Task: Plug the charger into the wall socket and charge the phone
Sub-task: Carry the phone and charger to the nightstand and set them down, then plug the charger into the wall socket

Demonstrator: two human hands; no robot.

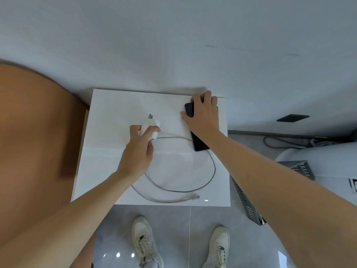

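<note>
A white charger block point(149, 123) with metal prongs pointing away from me lies on the white table point(108, 151). My left hand point(138, 149) closes its fingers around the block. A grey cable point(193, 189) runs from the block in a loop over the table and ends in a loose connector point(194, 197) near the front edge. A black phone point(199, 144) lies at the table's right side. My right hand point(202, 115) rests on top of the phone, fingers curled over its far end. No wall socket is in view.
A light grey wall point(173, 45) rises behind the table. An orange-brown surface point(34, 132) fills the left. A grey slotted rack point(249, 202) and cables point(280, 144) lie on the tiled floor at right. My white shoes point(146, 242) stand before the table.
</note>
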